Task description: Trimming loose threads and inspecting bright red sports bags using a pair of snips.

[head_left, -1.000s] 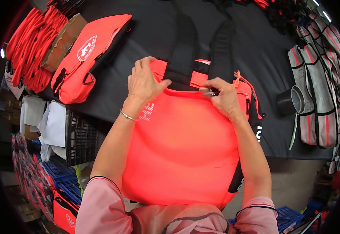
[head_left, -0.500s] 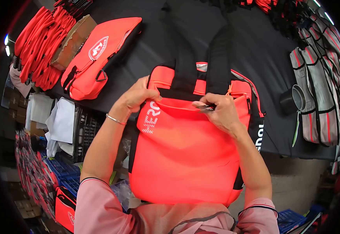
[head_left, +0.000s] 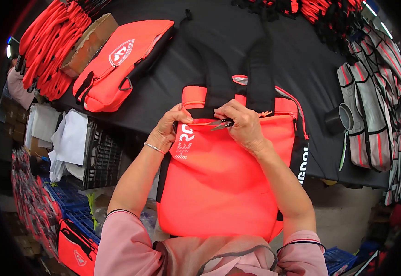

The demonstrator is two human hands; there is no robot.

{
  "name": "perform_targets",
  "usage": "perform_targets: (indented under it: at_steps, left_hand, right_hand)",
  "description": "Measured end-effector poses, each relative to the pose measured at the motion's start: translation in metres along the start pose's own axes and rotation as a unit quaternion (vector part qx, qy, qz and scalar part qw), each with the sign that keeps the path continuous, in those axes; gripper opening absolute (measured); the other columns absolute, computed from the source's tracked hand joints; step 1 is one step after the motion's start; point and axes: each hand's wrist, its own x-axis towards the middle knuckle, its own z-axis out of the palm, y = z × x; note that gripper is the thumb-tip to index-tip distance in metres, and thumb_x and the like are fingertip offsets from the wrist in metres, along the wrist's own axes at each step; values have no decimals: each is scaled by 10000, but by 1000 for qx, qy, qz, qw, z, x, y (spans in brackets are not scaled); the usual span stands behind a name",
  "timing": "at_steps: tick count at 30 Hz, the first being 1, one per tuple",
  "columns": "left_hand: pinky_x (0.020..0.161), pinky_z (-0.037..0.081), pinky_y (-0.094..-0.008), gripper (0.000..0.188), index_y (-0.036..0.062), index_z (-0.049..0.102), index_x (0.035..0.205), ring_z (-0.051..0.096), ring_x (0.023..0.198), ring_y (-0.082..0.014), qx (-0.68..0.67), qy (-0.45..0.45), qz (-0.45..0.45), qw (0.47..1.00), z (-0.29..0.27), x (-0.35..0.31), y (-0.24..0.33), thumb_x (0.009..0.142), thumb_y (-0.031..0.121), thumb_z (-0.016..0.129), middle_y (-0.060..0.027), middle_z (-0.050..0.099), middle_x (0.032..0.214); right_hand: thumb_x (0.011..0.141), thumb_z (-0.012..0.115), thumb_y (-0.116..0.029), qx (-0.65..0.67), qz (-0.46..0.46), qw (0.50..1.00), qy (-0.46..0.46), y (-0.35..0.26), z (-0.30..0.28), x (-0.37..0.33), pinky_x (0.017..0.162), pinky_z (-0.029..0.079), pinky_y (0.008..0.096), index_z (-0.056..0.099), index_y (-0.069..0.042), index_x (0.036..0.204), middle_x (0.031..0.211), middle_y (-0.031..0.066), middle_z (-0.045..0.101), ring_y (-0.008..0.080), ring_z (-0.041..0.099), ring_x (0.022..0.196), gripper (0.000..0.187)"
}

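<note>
Orange-red bag (head_left: 223, 184) lies flat at frame centre, bottom edge toward the wearer, presumably so the top seam is within easy reach. Left hand (head_left: 167, 125), centre-left, is clamped on the bag's top edge, thumb over fingers, likely to steady the fabric. Right hand (head_left: 244, 126) grips small snips (head_left: 222, 124), tips leftward along that edge, blades looking parted; probably carried low for close control. Black straps (head_left: 260, 69) extend up-frame, leaving the panel uncovered. Grey cup (head_left: 340, 118) sits right; second bag (head_left: 115, 69) upper left, seemingly set aside for workspace.
</note>
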Motion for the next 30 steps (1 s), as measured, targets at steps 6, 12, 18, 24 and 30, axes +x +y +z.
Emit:
perform_targets:
  at_steps: [6, 12, 18, 24, 30]
  left_hand:
    - [803, 567, -327, 498, -7, 525, 1161, 682, 813, -183, -18, -31, 6, 999, -3, 7, -6, 671, -25, 611, -96, 657, 961]
    - [758, 575, -322, 509, -3, 508, 1162, 681, 775, -176, -36, 1, 4, 999, -6, 3, -3, 665, -5, 618, -80, 652, 914]
    - [723, 572, -307, 509, 0, 502, 1154, 671, 704, -165, -54, -15, 4, 998, -19, 7, -11, 660, 4, 625, -74, 636, 844]
    - [737, 571, -310, 521, -1, 498, 1161, 668, 701, -169, -67, -15, 5, 998, -10, 3, -10, 655, -2, 625, -70, 634, 847]
    - [745, 574, -314, 522, -1, 497, 1163, 672, 713, -168, -76, -21, 8, 997, -15, 4, -10, 655, -7, 620, -73, 641, 859]
  right_hand:
    - [777, 639, 82, -28, 31, 992, -117, -18, -1, 31, 613, 482, 322, 582, -20, 871, 780, 85, 592, 234, 636, 714, 150]
    - [841, 750, -119, 35, 114, 992, -37, -20, -28, 43, 738, 515, 276, 615, 2, 997, 892, 34, 643, 125, 612, 831, 238]
    - [809, 775, -129, -68, 124, 984, -106, -13, -38, 19, 658, 489, 294, 610, -16, 986, 845, 59, 622, 157, 573, 742, 267]
    - [741, 811, -128, -88, 8, 993, -83, -8, -31, 22, 607, 448, 311, 615, -21, 912, 792, 46, 595, 185, 524, 693, 281]
    - [782, 772, -192, -101, -23, 989, -103, -11, -30, 34, 659, 405, 336, 585, -57, 842, 718, 25, 541, 197, 493, 694, 239]
